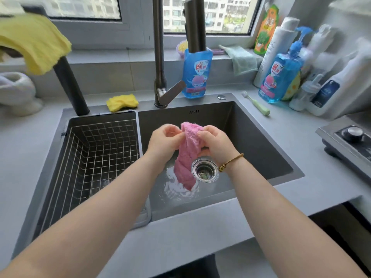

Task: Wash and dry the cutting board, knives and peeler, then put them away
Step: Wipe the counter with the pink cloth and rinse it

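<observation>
Grey desk (301,167) round a dark sink (261,137), window behind. Just behind and above the drain (204,170): left hand (162,142) and right hand (217,144), fingers (202,135) of both curled tight on a pink cloth (186,157). Cloth tail hanging left of drain, tip down at the rippling water on the sink floor. Looks like rinsing or wringing the cloth. No cutting board, knives or peeler in view, so can't place them or judge progress.

Risks:
- cloth tail sliding onto drain and plugging it if the pinch loosens
- splash over the rim nearest the body, from water pooled left of drain
- drips across desk if cloth comes out unwrung

Room: wire basket (90,157) fills the bay left of drain, faucet (159,57) stands behind it, bottles (281,77) crowd behind-right, hob (349,141) far right. Open space mostly right of drain inside the sink, plus bare desk past that rim.
</observation>
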